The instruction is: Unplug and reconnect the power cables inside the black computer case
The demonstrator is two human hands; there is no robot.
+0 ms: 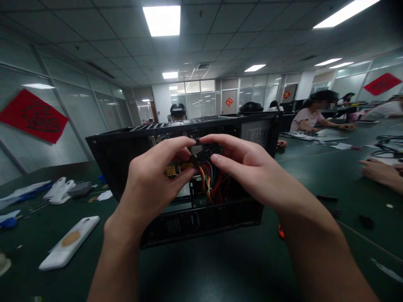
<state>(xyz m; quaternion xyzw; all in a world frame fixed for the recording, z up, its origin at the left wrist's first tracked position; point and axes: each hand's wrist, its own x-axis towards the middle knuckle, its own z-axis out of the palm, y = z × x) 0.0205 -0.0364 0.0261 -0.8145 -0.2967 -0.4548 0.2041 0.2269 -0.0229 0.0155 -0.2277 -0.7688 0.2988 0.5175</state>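
A black computer case (214, 216) stands open toward me on the table, its inside showing. In front of the opening, my left hand (154, 176) curls its thumb and fingers around the left end of a small black part (203, 154). The thumb and fingers of my right hand (252, 163) pinch the same part from the right. Coloured cables (207, 182) in red, yellow, white and black hang just below it. My fingers hide some of the part, so its exact kind is unclear. A silver power supply (256, 135) sits at the upper right inside the case.
To the left on the dark green table (208, 272) lie a white phone (71, 243), a grey box (80, 189) and wrappers. A co-worker (315, 115) sits at the right; another person's hand (382, 172) rests nearer. Black cables (388, 147) lie beyond that hand.
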